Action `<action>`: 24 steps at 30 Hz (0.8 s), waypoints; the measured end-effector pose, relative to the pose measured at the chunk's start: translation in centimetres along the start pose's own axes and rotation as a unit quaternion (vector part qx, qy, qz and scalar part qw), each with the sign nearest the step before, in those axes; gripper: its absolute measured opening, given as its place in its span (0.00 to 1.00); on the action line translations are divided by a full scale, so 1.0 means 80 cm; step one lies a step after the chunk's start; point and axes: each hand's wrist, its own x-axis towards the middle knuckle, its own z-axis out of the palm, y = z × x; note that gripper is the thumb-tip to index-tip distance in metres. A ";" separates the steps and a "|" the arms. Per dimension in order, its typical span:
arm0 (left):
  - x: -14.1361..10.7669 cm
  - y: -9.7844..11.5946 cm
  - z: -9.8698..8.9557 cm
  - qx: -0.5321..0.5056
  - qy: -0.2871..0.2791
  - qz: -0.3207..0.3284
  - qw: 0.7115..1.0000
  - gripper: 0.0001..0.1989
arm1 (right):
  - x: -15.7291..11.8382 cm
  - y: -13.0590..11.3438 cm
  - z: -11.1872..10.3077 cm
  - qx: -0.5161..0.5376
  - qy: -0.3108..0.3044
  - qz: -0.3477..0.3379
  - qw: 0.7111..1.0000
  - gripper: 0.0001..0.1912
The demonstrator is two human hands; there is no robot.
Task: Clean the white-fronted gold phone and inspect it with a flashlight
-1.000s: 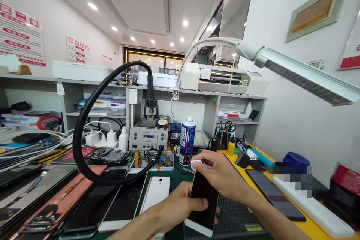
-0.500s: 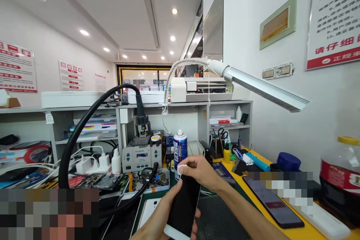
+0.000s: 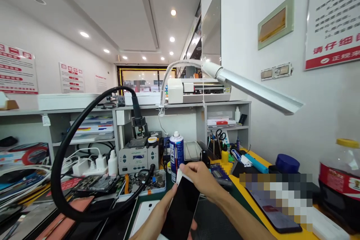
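A white-framed smartphone with a dark screen is held up tilted in front of me. My left hand is closed around its lower part, thumb along the left edge and fingertips showing past the right edge. At the phone's top end, my right hand pinches the white upper edge near the left corner, with fingers bent. Whether a small separate piece sits in that pinch, I cannot tell. Behind the hands stands a blue and white spray can. Another white phone lies left of my left wrist.
A grey hot-air station with a looping black hose stands to the left. Before it is a tray of small parts. At the right are a dark phone, a cola bottle and a lamp overhead.
The phone and both hands have shifted slightly down and left in view. My right fingers have closed in nearer the phone's top edge, and less white shows at the fingertips.
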 end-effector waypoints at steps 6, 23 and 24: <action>-0.005 -0.004 -0.008 -0.012 -0.039 -0.020 0.999 0.50 | -0.004 -0.001 0.002 0.098 -0.011 0.092 0.991 0.33; -0.013 -0.003 -0.003 0.006 0.001 -0.039 0.999 0.47 | -0.014 -0.022 0.000 0.123 -0.055 0.094 0.987 0.17; -0.014 -0.003 -0.003 0.023 0.009 -0.039 0.999 0.45 | -0.014 -0.022 0.000 0.133 -0.050 0.099 0.985 0.17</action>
